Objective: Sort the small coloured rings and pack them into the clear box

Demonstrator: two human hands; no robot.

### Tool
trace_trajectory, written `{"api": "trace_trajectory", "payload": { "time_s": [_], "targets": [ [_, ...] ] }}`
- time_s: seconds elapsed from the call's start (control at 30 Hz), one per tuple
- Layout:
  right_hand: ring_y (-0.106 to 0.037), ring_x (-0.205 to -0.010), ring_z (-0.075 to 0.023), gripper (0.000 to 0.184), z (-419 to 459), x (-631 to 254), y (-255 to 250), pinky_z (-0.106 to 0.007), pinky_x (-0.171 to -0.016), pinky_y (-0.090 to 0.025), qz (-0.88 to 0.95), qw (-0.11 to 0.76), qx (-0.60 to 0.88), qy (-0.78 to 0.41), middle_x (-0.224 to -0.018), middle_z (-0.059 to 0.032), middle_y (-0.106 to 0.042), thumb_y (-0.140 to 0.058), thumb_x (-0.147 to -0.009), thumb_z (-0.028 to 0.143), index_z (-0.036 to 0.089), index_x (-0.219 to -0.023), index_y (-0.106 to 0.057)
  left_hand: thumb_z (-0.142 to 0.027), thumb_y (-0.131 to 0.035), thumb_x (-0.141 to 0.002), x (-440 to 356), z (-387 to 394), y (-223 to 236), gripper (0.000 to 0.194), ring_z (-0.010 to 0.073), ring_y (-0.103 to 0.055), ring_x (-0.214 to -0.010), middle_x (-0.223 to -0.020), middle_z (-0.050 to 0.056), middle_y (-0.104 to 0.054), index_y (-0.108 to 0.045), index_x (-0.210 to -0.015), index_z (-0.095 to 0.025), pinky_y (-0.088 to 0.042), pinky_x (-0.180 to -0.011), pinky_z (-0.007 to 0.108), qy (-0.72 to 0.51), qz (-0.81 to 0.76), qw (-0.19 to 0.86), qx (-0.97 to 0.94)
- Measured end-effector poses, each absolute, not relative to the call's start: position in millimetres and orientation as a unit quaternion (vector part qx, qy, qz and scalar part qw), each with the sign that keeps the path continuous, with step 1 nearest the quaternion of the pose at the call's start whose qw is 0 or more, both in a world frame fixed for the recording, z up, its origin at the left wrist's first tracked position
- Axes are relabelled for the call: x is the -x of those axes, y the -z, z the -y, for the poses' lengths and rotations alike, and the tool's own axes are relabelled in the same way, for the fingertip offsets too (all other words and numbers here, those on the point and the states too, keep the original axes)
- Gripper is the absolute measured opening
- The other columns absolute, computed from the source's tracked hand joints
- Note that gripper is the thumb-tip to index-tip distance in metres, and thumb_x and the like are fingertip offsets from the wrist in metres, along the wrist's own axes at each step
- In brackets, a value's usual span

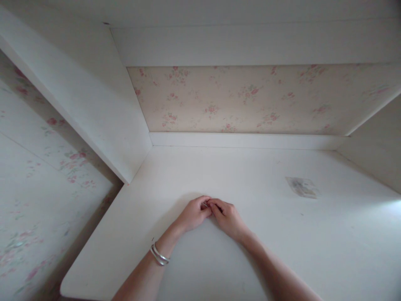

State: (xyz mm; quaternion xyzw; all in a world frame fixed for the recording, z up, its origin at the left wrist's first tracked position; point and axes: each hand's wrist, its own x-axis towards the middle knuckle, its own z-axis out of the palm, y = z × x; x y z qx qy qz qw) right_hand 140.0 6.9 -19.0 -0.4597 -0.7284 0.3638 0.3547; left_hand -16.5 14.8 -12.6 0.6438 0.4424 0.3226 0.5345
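Note:
My left hand [194, 214] and my right hand [228, 216] meet at the fingertips, low over the middle of the white desk [200, 167]. Both are closed in a pinch, thumbs against fingers. Whatever they hold between them is too small and too covered to name; only a thin pale bit shows near the left thumb. A silver bangle [159, 255] circles my left wrist. Off to the right, apart from both hands, a small clear plastic bag [302, 187] with greyish contents lies flat on the desk.
White side panels rise at the left [103, 108] and right [379, 146] of the desk. A white shelf board [234, 44] hangs above the back. Floral wallpaper [225, 100] covers the wall behind. The desk's left front corner is rounded.

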Motion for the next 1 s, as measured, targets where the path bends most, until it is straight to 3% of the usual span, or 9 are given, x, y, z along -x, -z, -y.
{"api": "trace_trajectory", "payload": {
  "time_s": [0.3, 0.4, 0.5, 0.6, 0.67, 0.73, 0.87, 0.93, 1.0],
  "targets": [
    [-0.062, -0.08, -0.0167, 0.031, -12.3, -151.7, 16.6, -0.028, -0.075, -0.047, 0.731, 0.355, 0.467, -0.35, -0.091, -0.0033, -0.069, -0.039, -0.092, 0.036, 0.022, -0.099, -0.066, -0.021, -0.052, -0.079, 15.9, -14.8, 14.6, 0.029, 0.0131, -0.055, -0.071, -0.083, 0.003, -0.062, -0.059, -0.106, -0.015, -0.044, -0.067, 0.025, -0.321, -0.435, 0.556, -0.632],
    [-0.061, -0.075, -0.0185, 0.034, -30.3, -187.1, 18.0, -0.031, -0.072, -0.047, 0.678, 0.4, 0.563, -0.253, -0.086, -0.0063, -0.068, -0.041, -0.09, 0.04, 0.02, -0.101, -0.065, -0.025, -0.054, -0.08, 16.3, -14.8, 17.4, 0.033, 0.0118, -0.052, -0.065, -0.075, 0.002, -0.059, -0.057, -0.11, -0.013, -0.043, -0.063, 0.025, -0.315, -0.447, 0.565, -0.618],
    [-0.059, -0.086, -0.0223, 0.037, -48.0, -237.9, 18.4, -0.038, -0.081, -0.045, 0.606, 0.435, 0.661, -0.082, -0.1, -0.0108, -0.065, -0.04, -0.088, 0.04, 0.019, -0.106, -0.064, -0.028, -0.055, -0.08, 16.6, -14.7, 18.2, 0.033, 0.0114, -0.052, -0.066, -0.075, 0.002, -0.058, -0.057, -0.109, -0.013, -0.043, -0.064, 0.025, -0.313, -0.448, 0.564, -0.619],
    [-0.044, -0.116, -0.0314, 0.045, -53.4, -283.9, 18.5, -0.051, -0.095, -0.033, 0.543, 0.372, 0.75, 0.07, -0.13, -0.0162, -0.047, -0.043, -0.085, 0.04, 0.018, -0.121, -0.057, -0.03, -0.054, -0.081, 16.1, -14.4, 17.0, 0.033, 0.0113, -0.052, -0.066, -0.076, 0.002, -0.058, -0.058, -0.108, -0.012, -0.042, -0.064, 0.025, -0.313, -0.448, 0.566, -0.617],
    [-0.028, -0.129, -0.035, 0.052, -51.6, -305.0, 20.3, -0.055, -0.098, -0.027, 0.495, 0.308, 0.807, 0.097, -0.144, -0.0152, -0.03, -0.04, -0.086, 0.042, 0.02, -0.132, -0.047, -0.031, -0.054, -0.081, 15.6, -14.3, 15.9, 0.033, 0.0112, -0.052, -0.066, -0.076, 0.002, -0.058, -0.058, -0.108, -0.012, -0.043, -0.064, 0.025, -0.313, -0.452, 0.567, -0.614],
    [-0.02, -0.133, -0.0347, 0.057, -49.2, -318.1, 23.5, -0.055, -0.099, -0.024, 0.476, 0.249, 0.84, 0.081, -0.148, -0.0142, -0.022, -0.036, -0.087, 0.044, 0.02, -0.139, -0.037, -0.031, -0.054, -0.081, 15.2, -14.3, 14.8, 0.033, 0.0113, -0.052, -0.066, -0.076, 0.002, -0.058, -0.057, -0.108, -0.012, -0.043, -0.065, 0.026, -0.313, -0.454, 0.567, -0.613],
    [-0.024, -0.13, -0.0352, 0.058, -49.2, -326.2, 26.2, -0.057, -0.098, -0.023, 0.488, 0.174, 0.855, 0.027, -0.139, -0.0161, -0.038, -0.028, -0.088, 0.047, 0.019, -0.138, -0.037, -0.029, -0.054, -0.081, 14.7, -14.5, 13.3, 0.032, 0.0114, -0.052, -0.066, -0.076, 0.002, -0.057, -0.057, -0.108, -0.012, -0.044, -0.066, 0.026, -0.311, -0.459, 0.563, -0.612],
    [-0.035, -0.122, -0.0361, 0.057, -50.1, -324.5, 23.0, -0.056, -0.094, -0.026, 0.48, 0.172, 0.86, 0.031, -0.126, -0.0171, -0.048, -0.03, -0.087, 0.05, 0.021, -0.134, -0.043, -0.029, -0.055, -0.081, 14.4, -14.5, 12.7, 0.032, 0.0114, -0.053, -0.066, -0.077, 0.002, -0.057, -0.057, -0.107, -0.011, -0.044, -0.066, 0.026, -0.31, -0.462, 0.563, -0.611],
    [-0.042, -0.114, -0.0356, 0.057, -50.1, -321.7, 19.0, -0.054, -0.09, -0.029, 0.454, 0.196, 0.867, 0.061, -0.121, -0.0164, -0.049, -0.033, -0.086, 0.053, 0.024, -0.132, -0.045, -0.029, -0.055, -0.081, 14.3, -14.3, 12.1, 0.032, 0.0115, -0.053, -0.067, -0.078, 0.003, -0.057, -0.058, -0.107, -0.011, -0.045, -0.067, 0.027, -0.31, -0.462, 0.565, -0.609]
  ]
}}
